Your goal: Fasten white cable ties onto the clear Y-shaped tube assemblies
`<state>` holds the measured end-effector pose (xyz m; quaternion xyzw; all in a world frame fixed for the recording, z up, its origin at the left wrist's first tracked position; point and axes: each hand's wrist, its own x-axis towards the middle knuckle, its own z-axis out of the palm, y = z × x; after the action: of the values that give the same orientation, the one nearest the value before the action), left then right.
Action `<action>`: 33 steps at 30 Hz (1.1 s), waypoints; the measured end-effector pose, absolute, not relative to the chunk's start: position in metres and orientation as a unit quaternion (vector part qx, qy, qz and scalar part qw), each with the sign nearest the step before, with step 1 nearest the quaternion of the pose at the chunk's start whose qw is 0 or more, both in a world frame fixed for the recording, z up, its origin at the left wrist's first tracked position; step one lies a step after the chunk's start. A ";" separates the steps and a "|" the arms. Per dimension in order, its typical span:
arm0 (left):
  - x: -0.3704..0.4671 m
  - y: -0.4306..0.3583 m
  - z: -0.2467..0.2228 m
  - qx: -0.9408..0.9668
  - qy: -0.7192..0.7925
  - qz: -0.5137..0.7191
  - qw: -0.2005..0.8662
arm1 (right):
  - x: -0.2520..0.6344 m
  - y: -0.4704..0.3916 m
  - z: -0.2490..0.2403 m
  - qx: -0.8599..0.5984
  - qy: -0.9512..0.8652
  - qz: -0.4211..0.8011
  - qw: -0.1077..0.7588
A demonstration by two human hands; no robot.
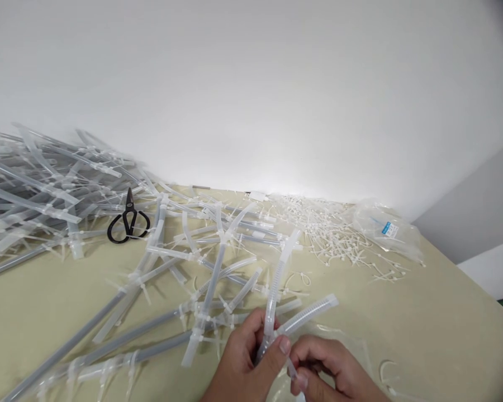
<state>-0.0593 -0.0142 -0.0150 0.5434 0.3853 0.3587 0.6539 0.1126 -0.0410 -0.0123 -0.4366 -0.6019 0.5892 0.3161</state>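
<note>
My left hand point(255, 358) is closed around the joint of a branched clear plastic tube point(275, 287). Two ribbed arms of this tube spread upward from the grip, one nearly upright and one slanting right. Just to the right, my right hand point(327, 365) pinches a thin white strip, apparently a cable tie point(292, 368), close to the joint. Fingers hide where the strip meets the tube. Beside my left hand lie more branched tubes point(214, 276) with white cable ties around their joints.
A large heap of tubing point(37, 190) fills the left of the table point(440, 318). Black-handled scissors point(129, 219) rest against it. Loose white cable ties point(339, 237) are scattered at the back right, near a clear plastic bag point(404, 237). A white wall point(276, 95) borders the table's far edge.
</note>
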 end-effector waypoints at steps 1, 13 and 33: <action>-0.061 -0.014 -0.015 0.560 0.389 0.344 0.646 | 0.113 -0.041 -0.013 -0.435 -0.599 0.593 0.316; -0.062 -0.013 -0.006 0.624 0.436 0.323 0.562 | 0.116 -0.042 -0.014 -0.392 -0.519 0.685 0.329; -0.063 -0.014 -0.014 0.637 0.407 0.321 0.570 | 0.110 -0.042 -0.016 -0.431 -0.491 0.681 0.330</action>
<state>-0.0627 -0.0140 -0.0139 0.6374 0.4074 0.3210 0.5698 0.1103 -0.0416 -0.0157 -0.4308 -0.4909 0.6814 0.3303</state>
